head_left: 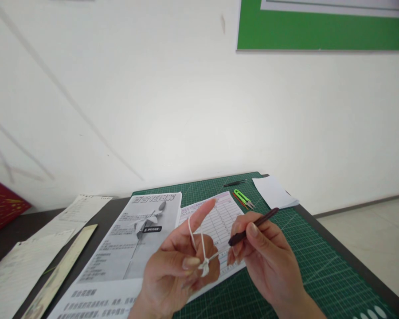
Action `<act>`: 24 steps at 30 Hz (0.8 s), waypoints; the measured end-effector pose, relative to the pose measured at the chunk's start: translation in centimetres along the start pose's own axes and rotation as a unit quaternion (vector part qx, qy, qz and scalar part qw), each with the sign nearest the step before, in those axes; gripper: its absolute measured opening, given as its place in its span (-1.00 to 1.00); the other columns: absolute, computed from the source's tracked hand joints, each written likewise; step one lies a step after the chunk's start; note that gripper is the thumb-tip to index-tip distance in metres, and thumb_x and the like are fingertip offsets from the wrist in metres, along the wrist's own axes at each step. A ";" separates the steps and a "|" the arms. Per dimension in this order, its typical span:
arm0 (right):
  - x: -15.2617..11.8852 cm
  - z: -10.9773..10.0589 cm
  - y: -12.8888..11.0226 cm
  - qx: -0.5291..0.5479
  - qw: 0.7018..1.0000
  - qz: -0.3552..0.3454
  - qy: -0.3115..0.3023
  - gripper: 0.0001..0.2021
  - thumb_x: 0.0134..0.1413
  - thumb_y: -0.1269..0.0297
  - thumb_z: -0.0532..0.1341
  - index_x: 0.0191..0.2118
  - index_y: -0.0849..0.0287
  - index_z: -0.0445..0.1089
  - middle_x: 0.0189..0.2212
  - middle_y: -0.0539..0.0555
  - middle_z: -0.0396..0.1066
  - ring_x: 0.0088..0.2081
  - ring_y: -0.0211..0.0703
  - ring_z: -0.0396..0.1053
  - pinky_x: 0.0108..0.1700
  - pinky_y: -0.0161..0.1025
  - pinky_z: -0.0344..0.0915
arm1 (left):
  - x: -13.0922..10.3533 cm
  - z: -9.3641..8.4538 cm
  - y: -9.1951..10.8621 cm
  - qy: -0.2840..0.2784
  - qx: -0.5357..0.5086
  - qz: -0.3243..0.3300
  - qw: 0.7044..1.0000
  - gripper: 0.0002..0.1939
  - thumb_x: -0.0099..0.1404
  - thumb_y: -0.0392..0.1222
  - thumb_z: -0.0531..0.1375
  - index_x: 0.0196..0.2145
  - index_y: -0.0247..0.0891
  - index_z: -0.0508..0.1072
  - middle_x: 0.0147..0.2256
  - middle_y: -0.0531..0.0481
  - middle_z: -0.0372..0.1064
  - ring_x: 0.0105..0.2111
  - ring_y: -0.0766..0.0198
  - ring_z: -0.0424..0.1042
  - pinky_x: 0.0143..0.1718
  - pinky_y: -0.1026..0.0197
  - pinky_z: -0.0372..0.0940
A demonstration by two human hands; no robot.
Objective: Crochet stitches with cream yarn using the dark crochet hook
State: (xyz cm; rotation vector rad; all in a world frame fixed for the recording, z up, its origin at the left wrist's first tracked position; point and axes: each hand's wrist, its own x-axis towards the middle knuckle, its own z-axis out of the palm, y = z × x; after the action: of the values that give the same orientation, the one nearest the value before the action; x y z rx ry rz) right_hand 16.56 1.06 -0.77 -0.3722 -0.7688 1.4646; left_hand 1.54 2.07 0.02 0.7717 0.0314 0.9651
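Note:
A small white crochet piece [205, 267] is pinched between the thumb and fingers of my left hand [169, 266]. White yarn [190, 234] runs from it up around my raised left index finger. My right hand [269, 254] grips the dark brown handle of a crochet hook [254, 226] like a pen. The hook's thin metal shaft points left and down, and its tip meets the white piece. Whether the tip sits inside a loop is too small to tell. Both hands are above the green cutting mat [306, 252] and a printed form [224, 212].
Green thread snips [242, 197] and a dark slim tool [234, 183] lie on the mat's far part. White paper [274, 191] is at the right. Leftward are a printed flower sheet [109, 252], a pale strip [61, 270] and handwritten sheets [23, 266]. A white wall [186, 110] rises behind.

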 end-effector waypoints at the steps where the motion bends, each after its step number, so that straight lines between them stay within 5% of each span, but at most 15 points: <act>1: -0.1 0.0 -0.1 -0.012 1.000 -0.014 -0.005 -0.86 0.09 0.29 0.27 -0.41 0.22 0.52 -0.57 -0.01 0.45 -0.56 -0.36 0.42 -0.49 -0.44 0.41 | 0.0 0.0 0.0 0.002 -0.001 0.001 1.000 -0.33 0.06 -0.39 0.10 0.18 -0.25 0.29 -0.63 0.17 -0.01 -0.72 0.48 -0.10 -0.67 0.31 -0.17; 24: -1.6 -0.1 -1.8 -0.274 0.933 -0.222 -0.069 -0.86 0.18 0.30 0.18 -0.27 0.10 0.50 -0.50 0.06 0.45 -0.44 -0.15 0.40 -0.41 -0.21 0.35 | -0.1 0.1 0.3 0.035 0.013 -0.001 0.999 -0.34 0.06 -0.39 0.16 0.16 -0.26 0.31 -0.65 0.15 0.02 -0.68 0.46 -0.09 -0.66 0.37 -0.07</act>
State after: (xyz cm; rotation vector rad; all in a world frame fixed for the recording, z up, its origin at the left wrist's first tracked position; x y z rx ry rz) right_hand 18.10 -0.64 -0.02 -0.4788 -1.2893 0.8391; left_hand 1.34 2.08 0.20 0.7612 0.1065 0.9905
